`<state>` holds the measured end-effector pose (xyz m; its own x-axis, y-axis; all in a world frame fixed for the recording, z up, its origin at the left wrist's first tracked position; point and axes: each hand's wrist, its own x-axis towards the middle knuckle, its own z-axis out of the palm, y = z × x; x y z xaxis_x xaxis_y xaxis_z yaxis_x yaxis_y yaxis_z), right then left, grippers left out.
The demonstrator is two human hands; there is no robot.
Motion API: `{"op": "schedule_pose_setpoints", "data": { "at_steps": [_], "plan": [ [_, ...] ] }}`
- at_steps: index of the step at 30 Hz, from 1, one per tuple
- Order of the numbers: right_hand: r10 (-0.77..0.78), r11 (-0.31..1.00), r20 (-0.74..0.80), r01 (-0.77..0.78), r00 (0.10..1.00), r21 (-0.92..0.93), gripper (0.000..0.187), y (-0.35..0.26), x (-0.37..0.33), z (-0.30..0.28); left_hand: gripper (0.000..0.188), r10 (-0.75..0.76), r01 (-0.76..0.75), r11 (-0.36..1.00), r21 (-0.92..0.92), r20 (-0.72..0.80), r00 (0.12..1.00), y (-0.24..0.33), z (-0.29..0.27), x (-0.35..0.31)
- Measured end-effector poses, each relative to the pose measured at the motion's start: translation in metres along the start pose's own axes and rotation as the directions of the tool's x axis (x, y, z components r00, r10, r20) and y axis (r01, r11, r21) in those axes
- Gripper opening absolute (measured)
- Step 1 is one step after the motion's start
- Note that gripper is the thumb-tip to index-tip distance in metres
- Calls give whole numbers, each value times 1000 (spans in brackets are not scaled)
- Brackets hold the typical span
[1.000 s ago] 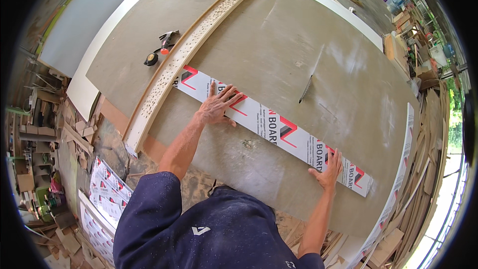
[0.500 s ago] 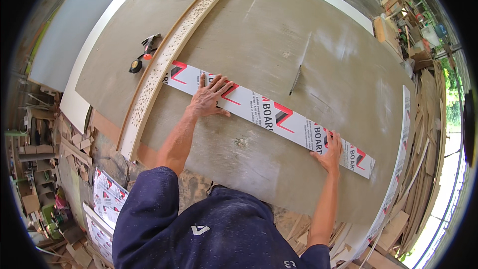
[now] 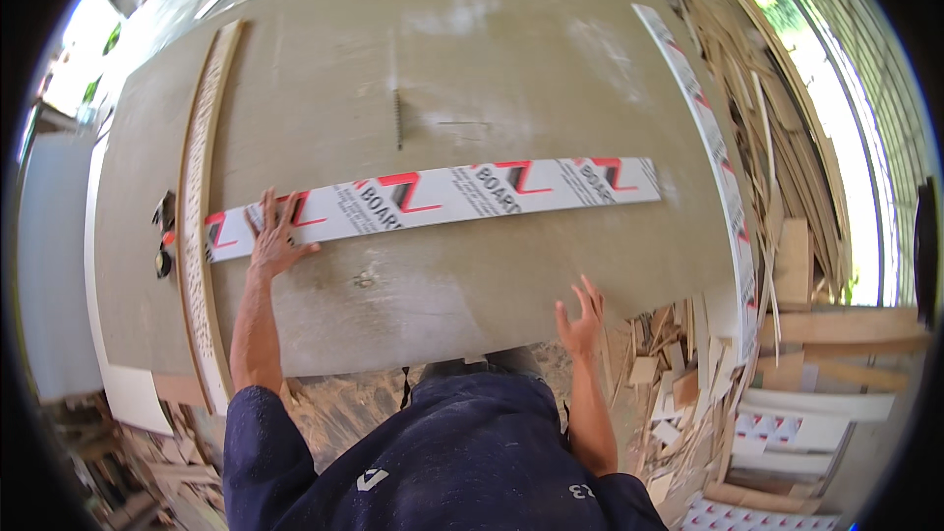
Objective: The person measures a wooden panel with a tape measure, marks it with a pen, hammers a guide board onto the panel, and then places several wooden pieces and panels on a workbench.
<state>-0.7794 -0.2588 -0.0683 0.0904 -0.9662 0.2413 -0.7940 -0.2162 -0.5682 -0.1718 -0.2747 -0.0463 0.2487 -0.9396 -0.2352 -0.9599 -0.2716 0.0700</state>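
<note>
Left hand steadies the printed strip, right hand free

The work in hand looks like lining up the printed strip (image 3: 433,205) against the long pitted rail (image 3: 201,197) on the bench (image 3: 531,59). The strip lies flat across the bench, its left end right up at the rail, though whether they touch I cannot tell. The left hand (image 3: 276,248) rests over the strip near that end, fingers spread and laid flat rather than gripping. The right hand (image 3: 582,330) is off the strip, near the bench's front edge – fingers parted, nothing in them. A straight, controlled shift would seem to call for that hand on the strip's right half.

Just beyond the strip stands a thin, dark, toothed blade (image 3: 398,120), probably a saw's, and the main thing to keep fingers clear of. Past the rail sit a hammer (image 3: 166,216) and a tape measure (image 3: 163,264), out of the way. A second printed strip (image 3: 700,128) runs along the right side – well apart – with scrap wood (image 3: 787,128) beyond it.
</note>
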Motion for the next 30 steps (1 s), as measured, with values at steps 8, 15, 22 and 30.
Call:
{"op": "schedule_pose_setpoints", "data": {
  "at_steps": [8,15,22,30],
  "plan": [
    [766,620,-100,-689,635,375,48,191,-107,-74,70,-354,313,934,-170,-345,869,2,82,-98],
    [847,512,-232,-613,479,601,48,290,-8,-107,65,-581,502,801,-327,-631,515,123,196,-311],
    [852,485,-336,-365,401,794,83,388,85,-136,67,-595,725,347,-595,458,661,333,273,-448],
    [948,299,-85,-762,308,574,118,388,87,-175,62,-412,739,313,-597,616,672,341,254,-440]
  ]
}}
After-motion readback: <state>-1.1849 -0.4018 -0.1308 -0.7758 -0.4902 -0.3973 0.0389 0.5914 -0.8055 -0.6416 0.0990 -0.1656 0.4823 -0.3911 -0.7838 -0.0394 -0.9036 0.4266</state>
